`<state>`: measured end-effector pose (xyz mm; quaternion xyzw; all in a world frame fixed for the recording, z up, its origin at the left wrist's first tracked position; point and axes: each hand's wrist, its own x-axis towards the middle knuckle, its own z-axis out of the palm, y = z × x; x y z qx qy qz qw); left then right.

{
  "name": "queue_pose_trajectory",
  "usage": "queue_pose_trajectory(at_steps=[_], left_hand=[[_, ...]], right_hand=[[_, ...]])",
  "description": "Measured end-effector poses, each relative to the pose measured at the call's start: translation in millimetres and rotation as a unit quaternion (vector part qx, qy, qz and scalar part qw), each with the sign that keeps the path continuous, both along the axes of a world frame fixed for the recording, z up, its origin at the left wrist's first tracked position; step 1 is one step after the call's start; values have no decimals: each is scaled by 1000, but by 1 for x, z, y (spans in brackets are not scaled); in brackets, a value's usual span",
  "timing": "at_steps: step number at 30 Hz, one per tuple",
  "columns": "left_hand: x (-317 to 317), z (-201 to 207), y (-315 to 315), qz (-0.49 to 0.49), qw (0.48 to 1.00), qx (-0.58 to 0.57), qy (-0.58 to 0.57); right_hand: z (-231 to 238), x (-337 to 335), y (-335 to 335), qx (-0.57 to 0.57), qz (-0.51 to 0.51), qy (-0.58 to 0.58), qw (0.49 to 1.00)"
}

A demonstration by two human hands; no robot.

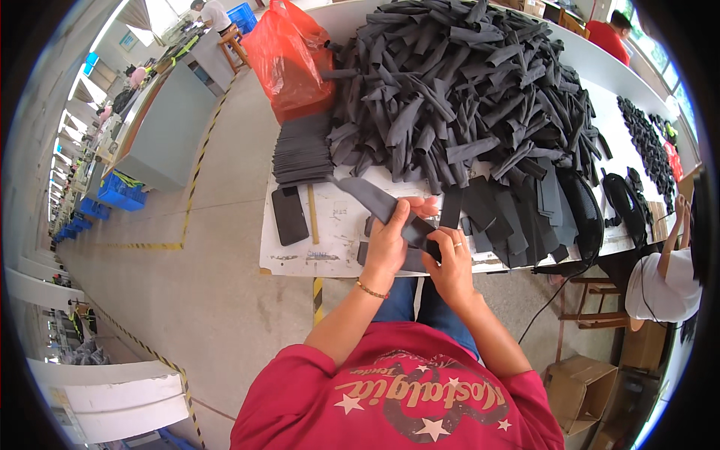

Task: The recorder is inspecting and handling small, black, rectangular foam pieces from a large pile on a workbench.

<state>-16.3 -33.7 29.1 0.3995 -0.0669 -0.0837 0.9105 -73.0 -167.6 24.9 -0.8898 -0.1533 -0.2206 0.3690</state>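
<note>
A dark grey fabric strip is gripped by my left hand, its free end pointing up and to the left over the white table. At the strip's near end, my right hand has its fingers closed on a small black flat piece. The two overlap between my hands; whether the piece sits inside the strip I cannot tell. More dark flat strips lie fanned out just right of my right hand. Beyond my hands rises a large heap of dark grey fabric strips.
Left of the heap are a neat stack of grey strips and a red plastic bag. A black phone and a thin ruler lie near the table's left edge. Black curved padded pieces lie right. Another person sits at the right.
</note>
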Motion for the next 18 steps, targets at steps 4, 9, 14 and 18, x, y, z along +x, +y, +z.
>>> queue_pose_trajectory(at_steps=[4, 9, 14, 18], left_hand=[[-18, -12, -18, 3, 995, -89, 40], [-9, -6, 3, 51, 994, -61, 76], [-23, -9, -20, 2, 992, -100, 72], [-23, -11, -15, -4, 990, -92, 105]], right_hand=[[8, 11, 8, 0, 50, -24, 998], [16, -1, -4, -9, 56, -15, 998], [19, 11, 0, 46, 79, 16, 996], [24, 4, -4, 46, 65, 68, 994]])
